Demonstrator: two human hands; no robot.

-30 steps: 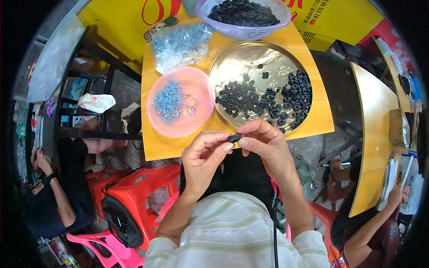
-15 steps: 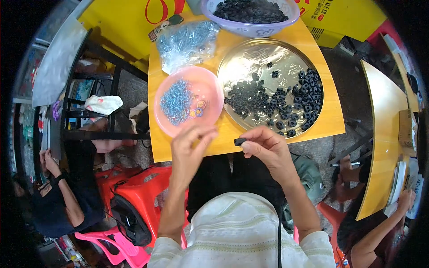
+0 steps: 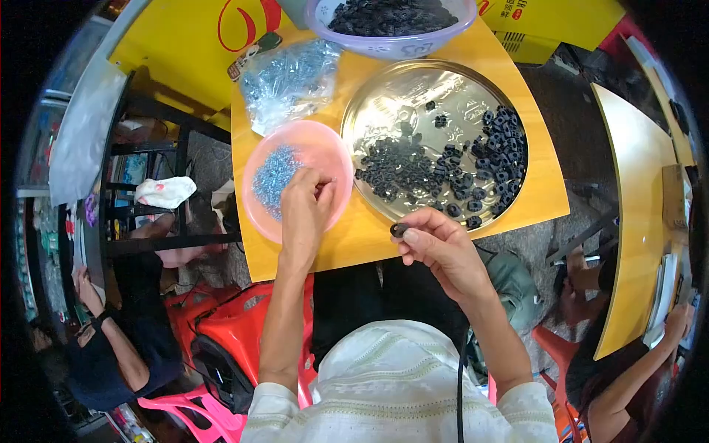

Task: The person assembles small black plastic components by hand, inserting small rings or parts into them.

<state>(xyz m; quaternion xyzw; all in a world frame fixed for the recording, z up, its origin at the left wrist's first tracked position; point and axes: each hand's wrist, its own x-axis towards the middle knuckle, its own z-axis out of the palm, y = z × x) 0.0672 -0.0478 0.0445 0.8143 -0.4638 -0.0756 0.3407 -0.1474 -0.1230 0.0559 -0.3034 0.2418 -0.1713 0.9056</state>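
In my right hand [image 3: 439, 247], thumb and fingertips pinch a small black oval plastic part [image 3: 399, 229] over the table's near edge. My left hand [image 3: 305, 207] reaches over the pink plastic bowl [image 3: 332, 151]. Its fingers are curled together, and whatever they hold is hidden. Small bluish metallic pieces [image 3: 275, 177] are heaped in the bowl's left side, beside the left hand. On the right, a round gold metal tray [image 3: 380, 92] bears many loose black plastic parts [image 3: 399, 168], small ones at the left and larger ring-like ones [image 3: 504, 151] at the right.
A clear bag of bluish pieces [image 3: 292, 77] lies behind the pink bowl. At the far edge stands a lilac basin [image 3: 391, 48] full of black parts. A red stool [image 3: 236, 325] is at my left. Other people sit at both sides, one by another wooden table [image 3: 631, 221].
My left hand has moved forward from the table's near edge to over the pink bowl. My right hand stays near its place, and the black part is turned differently. The whole view has shifted slightly.
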